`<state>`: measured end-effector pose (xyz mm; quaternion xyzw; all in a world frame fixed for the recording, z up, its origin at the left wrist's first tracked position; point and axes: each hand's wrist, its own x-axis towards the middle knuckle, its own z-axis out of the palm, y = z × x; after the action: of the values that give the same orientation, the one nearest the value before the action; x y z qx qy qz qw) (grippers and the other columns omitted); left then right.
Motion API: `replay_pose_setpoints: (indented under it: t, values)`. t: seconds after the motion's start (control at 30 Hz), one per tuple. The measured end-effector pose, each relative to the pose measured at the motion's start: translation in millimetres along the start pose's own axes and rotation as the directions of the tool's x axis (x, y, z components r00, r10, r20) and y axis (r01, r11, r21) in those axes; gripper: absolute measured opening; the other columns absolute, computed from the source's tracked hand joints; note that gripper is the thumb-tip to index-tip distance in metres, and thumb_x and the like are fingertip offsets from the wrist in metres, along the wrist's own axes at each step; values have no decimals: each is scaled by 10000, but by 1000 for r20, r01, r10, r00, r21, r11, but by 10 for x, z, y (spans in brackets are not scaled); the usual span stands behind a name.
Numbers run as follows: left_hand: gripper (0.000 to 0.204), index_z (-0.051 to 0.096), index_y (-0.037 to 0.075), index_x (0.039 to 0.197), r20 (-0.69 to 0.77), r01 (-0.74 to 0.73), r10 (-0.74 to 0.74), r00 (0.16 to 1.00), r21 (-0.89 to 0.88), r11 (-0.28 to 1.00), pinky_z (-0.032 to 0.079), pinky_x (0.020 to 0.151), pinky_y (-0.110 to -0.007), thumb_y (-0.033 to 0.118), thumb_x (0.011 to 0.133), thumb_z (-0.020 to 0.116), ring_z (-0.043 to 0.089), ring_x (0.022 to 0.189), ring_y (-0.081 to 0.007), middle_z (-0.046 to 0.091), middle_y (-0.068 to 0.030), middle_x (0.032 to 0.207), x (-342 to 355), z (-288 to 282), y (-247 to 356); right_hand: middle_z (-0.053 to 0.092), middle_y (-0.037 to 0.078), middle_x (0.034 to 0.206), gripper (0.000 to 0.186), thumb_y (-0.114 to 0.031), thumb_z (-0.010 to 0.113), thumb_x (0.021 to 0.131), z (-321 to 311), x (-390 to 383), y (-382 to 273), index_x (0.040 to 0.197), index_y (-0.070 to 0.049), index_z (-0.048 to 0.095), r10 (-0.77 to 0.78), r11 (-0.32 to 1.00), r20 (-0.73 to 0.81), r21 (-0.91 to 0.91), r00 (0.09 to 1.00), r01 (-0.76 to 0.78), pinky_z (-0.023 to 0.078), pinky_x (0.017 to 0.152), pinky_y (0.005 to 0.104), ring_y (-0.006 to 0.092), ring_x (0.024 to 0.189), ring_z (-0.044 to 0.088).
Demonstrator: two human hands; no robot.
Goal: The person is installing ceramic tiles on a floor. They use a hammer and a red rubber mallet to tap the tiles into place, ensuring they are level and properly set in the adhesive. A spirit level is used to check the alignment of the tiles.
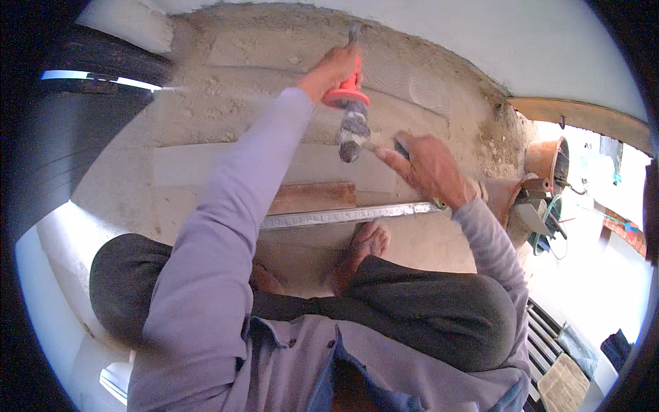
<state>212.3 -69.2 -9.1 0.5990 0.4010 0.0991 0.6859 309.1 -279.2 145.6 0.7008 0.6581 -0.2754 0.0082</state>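
My left hand (335, 71) is closed around the red grip of a chisel (348, 93) with a round red hand guard. The chisel's metal blade points away from me, its tip against the rough, broken strip at the foot of the white wall. In my right hand (434, 168) is a hammer, held by its handle. The hammer's grey, dusty head (352, 137) is right at the near end of the chisel, slightly blurred. Whether the two touch I cannot tell.
Before my bare feet lie a long metal straightedge (343, 215) and a reddish-brown wooden board (316, 197). Crumbled rubble (226, 89) is scattered over the dusty floor. At the right stand an orange-brown bucket (546, 158) and other containers. A dark panel (75, 130) is at the left.
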Motion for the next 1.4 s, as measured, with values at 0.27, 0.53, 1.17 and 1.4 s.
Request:
replay_pose_setpoints:
  t: [0.27, 0.53, 1.17, 1.4]
  values:
    - [338, 437, 31, 815, 45, 60, -48, 998, -330, 942, 445, 436, -361, 325, 938, 325, 501, 484, -190, 484, -66, 620, -411, 268, 34, 572, 204, 630, 553, -573, 484, 832, 164, -514, -35, 873, -26, 552, -68, 998, 34, 10, 997, 67, 438, 559, 474, 395, 620, 583]
    - [286, 432, 81, 858, 44, 49, -35, 998, -375, 926, 430, 436, -353, 350, 930, 369, 479, 474, -175, 493, -46, 650, -304, 422, 244, 569, 204, 623, 554, -570, 481, 835, 129, -561, 63, 845, -18, 530, -24, 1000, 57, -17, 998, 25, 438, 563, 475, 401, 627, 583]
    - [348, 452, 41, 830, 67, 24, -2, 998, -324, 946, 436, 464, -356, 361, 939, 367, 501, 499, -184, 507, -54, 651, -301, 319, 320, 566, 163, 711, 495, -536, 508, 831, 44, -495, -8, 846, -41, 507, -190, 973, -3, -132, 982, 187, 452, 550, 445, 353, 671, 597]
    - [355, 469, 32, 804, 46, 51, -39, 998, -315, 948, 446, 484, -360, 337, 946, 357, 506, 510, -186, 507, -61, 640, -288, 292, 380, 553, 110, 700, 438, -521, 554, 791, -61, -258, 108, 819, -87, 498, -369, 862, 10, -370, 929, 346, 469, 530, 412, 285, 669, 600]
